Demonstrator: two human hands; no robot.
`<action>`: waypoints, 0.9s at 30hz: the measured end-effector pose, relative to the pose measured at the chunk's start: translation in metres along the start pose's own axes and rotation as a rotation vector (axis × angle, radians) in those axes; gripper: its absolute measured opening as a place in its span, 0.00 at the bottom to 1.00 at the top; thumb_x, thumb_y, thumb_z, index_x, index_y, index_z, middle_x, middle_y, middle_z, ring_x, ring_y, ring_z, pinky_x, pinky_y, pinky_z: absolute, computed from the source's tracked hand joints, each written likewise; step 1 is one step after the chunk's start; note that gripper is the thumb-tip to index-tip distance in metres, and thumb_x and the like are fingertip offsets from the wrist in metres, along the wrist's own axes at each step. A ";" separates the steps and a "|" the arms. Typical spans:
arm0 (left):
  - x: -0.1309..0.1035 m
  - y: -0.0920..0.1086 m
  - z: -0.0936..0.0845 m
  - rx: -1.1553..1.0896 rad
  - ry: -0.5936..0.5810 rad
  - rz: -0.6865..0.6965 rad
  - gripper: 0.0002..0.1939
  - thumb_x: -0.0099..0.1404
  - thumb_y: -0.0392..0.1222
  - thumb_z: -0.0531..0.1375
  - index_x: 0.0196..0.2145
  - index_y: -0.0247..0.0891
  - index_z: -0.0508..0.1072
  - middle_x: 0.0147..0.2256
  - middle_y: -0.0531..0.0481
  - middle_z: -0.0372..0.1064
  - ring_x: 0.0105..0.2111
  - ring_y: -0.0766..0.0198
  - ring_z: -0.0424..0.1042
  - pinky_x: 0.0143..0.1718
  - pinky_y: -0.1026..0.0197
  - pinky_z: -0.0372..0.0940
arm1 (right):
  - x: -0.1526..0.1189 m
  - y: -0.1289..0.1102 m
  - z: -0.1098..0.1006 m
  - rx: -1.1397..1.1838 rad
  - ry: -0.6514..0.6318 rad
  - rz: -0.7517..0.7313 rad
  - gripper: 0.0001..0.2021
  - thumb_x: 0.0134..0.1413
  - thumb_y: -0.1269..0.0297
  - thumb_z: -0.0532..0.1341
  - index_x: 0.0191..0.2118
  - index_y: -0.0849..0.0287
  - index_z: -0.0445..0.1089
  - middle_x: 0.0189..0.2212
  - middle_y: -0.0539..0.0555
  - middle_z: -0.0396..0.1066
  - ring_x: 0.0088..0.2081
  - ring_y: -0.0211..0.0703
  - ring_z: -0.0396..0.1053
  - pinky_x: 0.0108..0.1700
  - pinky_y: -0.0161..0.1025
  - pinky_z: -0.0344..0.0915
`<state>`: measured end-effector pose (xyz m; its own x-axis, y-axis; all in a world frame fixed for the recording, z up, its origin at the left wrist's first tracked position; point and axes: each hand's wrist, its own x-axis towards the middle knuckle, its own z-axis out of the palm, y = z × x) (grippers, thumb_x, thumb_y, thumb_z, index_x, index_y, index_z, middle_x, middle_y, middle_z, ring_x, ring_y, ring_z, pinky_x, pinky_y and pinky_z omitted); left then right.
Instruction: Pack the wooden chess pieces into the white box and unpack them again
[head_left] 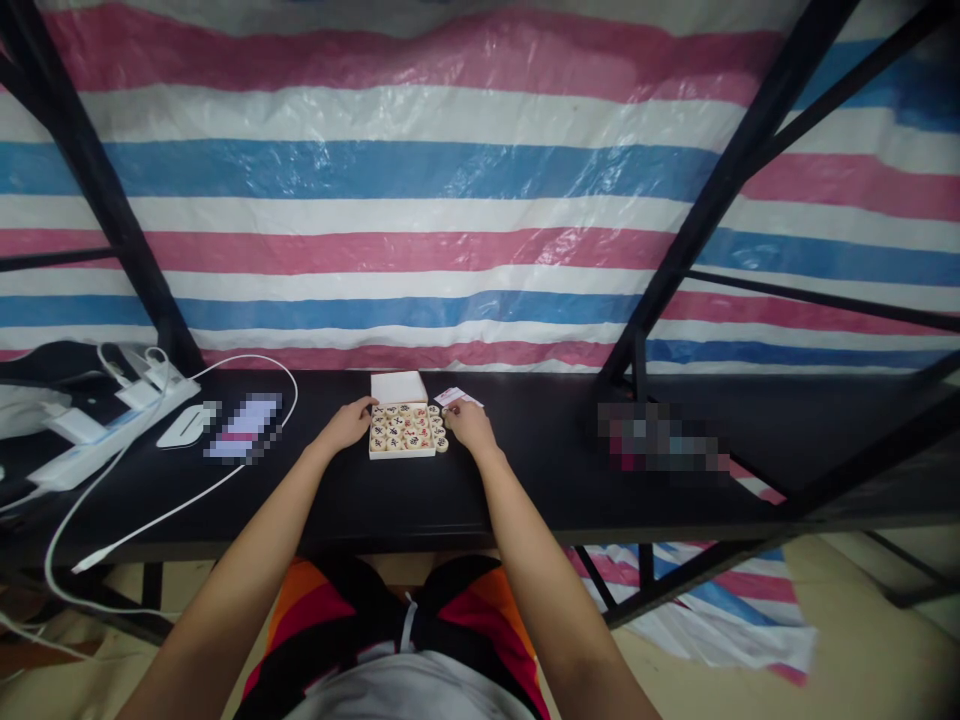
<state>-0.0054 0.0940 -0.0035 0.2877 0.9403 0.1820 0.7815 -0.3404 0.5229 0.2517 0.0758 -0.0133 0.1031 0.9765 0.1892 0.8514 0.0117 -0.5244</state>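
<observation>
A shallow white box (402, 454) holds rows of round xiangqi pieces (405, 432), cream with black or red characters. My left hand (347, 424) grips the box's far left corner with its fingertips. A short column of more pieces (440, 441) stands just outside the box's right side. My right hand (471, 428) has its fingers closed at the far end of that column, on a piece partly hidden by the fingers. Behind the box lies a white lid (398, 387). A small printed card (458, 397) shows beyond my right hand.
The black table (540, 480) has slanted black frame bars (697, 220) at both sides. To the left are a white power strip (112, 430), a cable (172, 505), a white flat object (184, 427) and a blurred phone (244, 427). Blurred items (660, 438) lie right.
</observation>
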 end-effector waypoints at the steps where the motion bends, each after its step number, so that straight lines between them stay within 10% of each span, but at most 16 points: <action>1: 0.000 0.000 0.000 0.004 -0.001 -0.003 0.21 0.59 0.33 0.49 0.49 0.37 0.69 0.31 0.49 0.72 0.30 0.63 0.69 0.35 0.64 0.60 | 0.000 0.000 0.000 0.001 0.002 -0.006 0.12 0.54 0.61 0.56 0.42 0.58 0.71 0.40 0.59 0.71 0.42 0.45 0.68 0.41 0.36 0.61; 21: -0.001 0.002 -0.001 0.003 0.002 -0.010 0.21 0.59 0.33 0.49 0.49 0.38 0.69 0.33 0.48 0.72 0.31 0.63 0.70 0.36 0.64 0.60 | -0.004 -0.005 0.000 -0.001 0.102 -0.071 0.13 0.56 0.62 0.54 0.44 0.59 0.69 0.44 0.60 0.66 0.42 0.45 0.66 0.42 0.37 0.60; 27: -0.002 0.004 -0.002 0.015 0.003 -0.013 0.21 0.59 0.34 0.49 0.49 0.38 0.69 0.30 0.49 0.72 0.29 0.63 0.69 0.34 0.65 0.60 | -0.014 -0.032 0.002 0.145 0.090 -0.481 0.10 0.57 0.62 0.55 0.39 0.59 0.71 0.37 0.55 0.68 0.43 0.42 0.64 0.49 0.37 0.57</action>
<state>-0.0043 0.0905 -0.0003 0.2763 0.9445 0.1780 0.7932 -0.3286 0.5127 0.2216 0.0619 -0.0010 -0.2335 0.8310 0.5049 0.7340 0.4912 -0.4690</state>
